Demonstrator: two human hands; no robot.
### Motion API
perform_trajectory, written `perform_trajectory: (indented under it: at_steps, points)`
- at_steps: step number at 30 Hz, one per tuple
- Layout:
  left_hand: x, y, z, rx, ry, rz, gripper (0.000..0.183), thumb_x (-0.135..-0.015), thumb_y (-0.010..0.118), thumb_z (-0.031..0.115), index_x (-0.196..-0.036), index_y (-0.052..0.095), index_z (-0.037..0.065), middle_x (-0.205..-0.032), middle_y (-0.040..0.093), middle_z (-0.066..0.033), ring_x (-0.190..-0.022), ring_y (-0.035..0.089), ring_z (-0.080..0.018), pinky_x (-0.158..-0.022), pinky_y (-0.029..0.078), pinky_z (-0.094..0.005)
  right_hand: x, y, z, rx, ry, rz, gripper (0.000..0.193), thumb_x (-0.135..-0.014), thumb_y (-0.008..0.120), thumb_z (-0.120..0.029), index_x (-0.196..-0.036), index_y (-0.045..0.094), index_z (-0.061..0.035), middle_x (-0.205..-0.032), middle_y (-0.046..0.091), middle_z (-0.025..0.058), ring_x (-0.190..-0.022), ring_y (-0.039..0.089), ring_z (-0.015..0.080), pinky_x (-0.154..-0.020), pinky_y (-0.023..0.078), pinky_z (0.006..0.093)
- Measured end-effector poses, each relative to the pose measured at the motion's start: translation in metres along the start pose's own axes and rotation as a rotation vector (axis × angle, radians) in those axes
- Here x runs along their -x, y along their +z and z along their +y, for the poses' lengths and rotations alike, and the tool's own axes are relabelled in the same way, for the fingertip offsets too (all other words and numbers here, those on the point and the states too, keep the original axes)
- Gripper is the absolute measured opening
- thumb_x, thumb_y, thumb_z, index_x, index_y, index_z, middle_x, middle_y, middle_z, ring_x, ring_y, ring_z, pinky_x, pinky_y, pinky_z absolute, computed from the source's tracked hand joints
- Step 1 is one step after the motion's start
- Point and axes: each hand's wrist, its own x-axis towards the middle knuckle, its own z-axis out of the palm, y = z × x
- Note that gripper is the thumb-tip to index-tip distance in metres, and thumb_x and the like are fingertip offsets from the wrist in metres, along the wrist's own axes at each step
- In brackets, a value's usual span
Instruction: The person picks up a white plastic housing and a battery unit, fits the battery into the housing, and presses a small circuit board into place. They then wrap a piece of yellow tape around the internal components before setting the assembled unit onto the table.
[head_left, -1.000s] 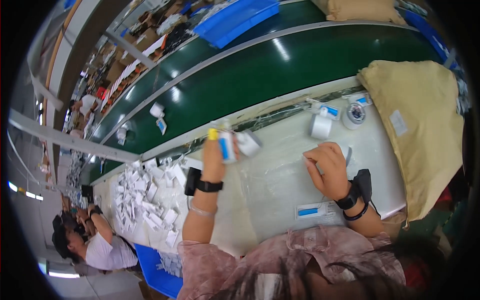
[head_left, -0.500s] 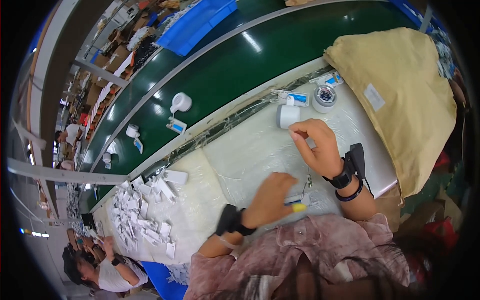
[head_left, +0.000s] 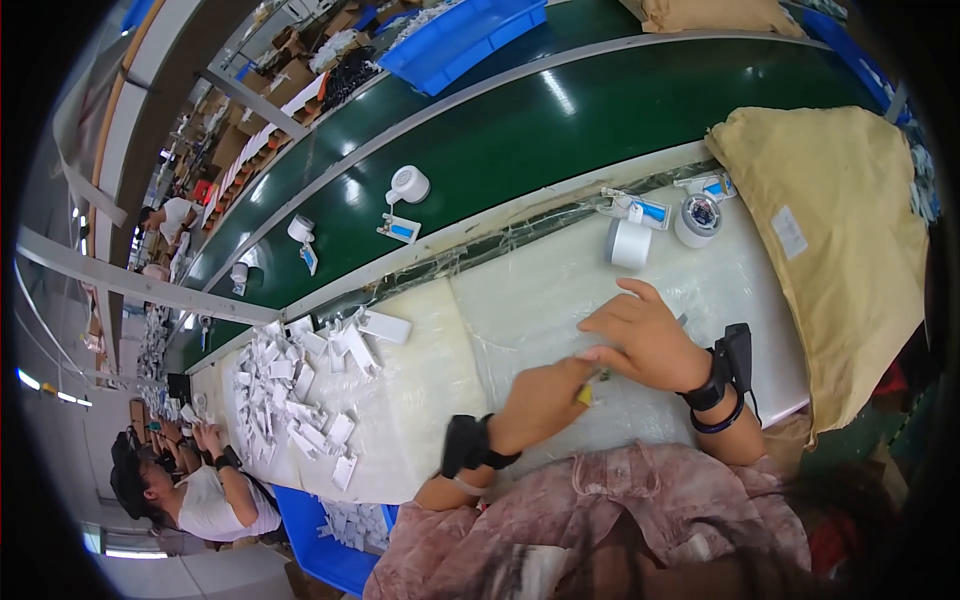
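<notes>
My left hand (head_left: 535,405) and my right hand (head_left: 655,340) meet above the plastic-covered table (head_left: 520,300). Both have curled fingers. Their fingertips come together around something small, mostly hidden by the fingers. A patch of yellow (head_left: 585,395) shows at my left fingertips; I cannot tell what it is. Beyond my right hand, a white round-headed device (head_left: 629,243) stands on the table. Beside it is a similar round head (head_left: 698,217) with its inner parts exposed. Two pieces with blue inserts, one an open white case (head_left: 650,212), lie along the table's far edge.
Many white plastic casings (head_left: 290,375) are heaped on the left of the table. A green conveyor belt (head_left: 520,150) beyond carries several white devices. A tan sack (head_left: 830,200) covers the right end. A blue bin (head_left: 320,545) stands near left, close to another person (head_left: 210,490).
My two hands have come together; the right moved down toward the left and the left turned inward. The head view has shifted, so the scene sits further right and lower.
</notes>
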Motion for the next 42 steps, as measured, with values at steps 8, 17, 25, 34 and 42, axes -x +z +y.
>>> perform_trajectory:
  at_steps: [8, 17, 25, 34, 42]
  points:
    - [0.007, -0.028, -0.015, 0.173, -0.127, 0.339, 0.043, -0.08, 0.067, 0.012, -0.12, 0.053, 0.006, -0.106, 0.059, -0.0155, -0.084, 0.062, -0.0344, -0.071, 0.051, -0.0399, 0.002, 0.0, -0.007, 0.146, 0.023, -0.326, 0.024, -0.076, 0.073, -0.023, -0.097, 0.066, -0.0116, -0.08, 0.061, 0.0029, -0.086, 0.06, 0.0217, -0.106, 0.034, 0.0458]
    - [0.007, -0.013, -0.013, 1.248, -0.255, 0.186, 0.024, -0.095, 0.053, 0.013, -0.116, 0.051, 0.003, -0.097, 0.063, -0.0082, -0.077, 0.061, -0.0157, -0.066, 0.048, -0.029, -0.005, 0.011, -0.007, 0.004, 0.137, -0.016, 0.017, -0.072, 0.07, -0.007, -0.087, 0.064, -0.0088, -0.075, 0.058, 0.0078, -0.075, 0.058, 0.0288, -0.072, 0.046, 0.0407]
    - [0.005, -0.004, -0.015, 1.632, -0.298, 0.216, 0.024, -0.099, 0.044, 0.014, -0.121, 0.046, 0.004, -0.086, 0.062, -0.0077, -0.065, 0.06, -0.0135, -0.058, 0.047, -0.0249, -0.008, 0.003, -0.007, -0.211, 0.023, -0.059, 0.021, -0.071, 0.071, -0.005, -0.091, 0.063, -0.0088, -0.077, 0.061, 0.0075, -0.073, 0.058, 0.0293, -0.07, 0.045, 0.0398]
    - [0.014, -0.001, -0.017, 1.095, -0.124, 0.52, 0.025, -0.096, 0.044, 0.002, -0.121, 0.045, 0.001, -0.092, 0.058, -0.0047, -0.072, 0.054, -0.0081, -0.061, 0.044, -0.0227, -0.003, 0.006, -0.007, -0.457, 0.11, -0.284, 0.026, -0.078, 0.075, -0.014, -0.102, 0.067, -0.0115, -0.079, 0.065, 0.0045, -0.076, 0.06, 0.0238, -0.071, 0.045, 0.036]
    - [0.014, 0.006, -0.005, 0.86, -0.08, 0.593, 0.032, -0.09, 0.048, -0.001, -0.122, 0.047, 0.001, -0.091, 0.058, -0.0059, -0.067, 0.051, -0.0092, -0.06, 0.044, -0.024, -0.004, 0.022, -0.023, 0.065, 0.111, 0.022, 0.018, -0.07, 0.074, -0.005, -0.08, 0.06, -0.0092, -0.066, 0.059, 0.0018, -0.067, 0.059, 0.0232, -0.071, 0.047, 0.0372]
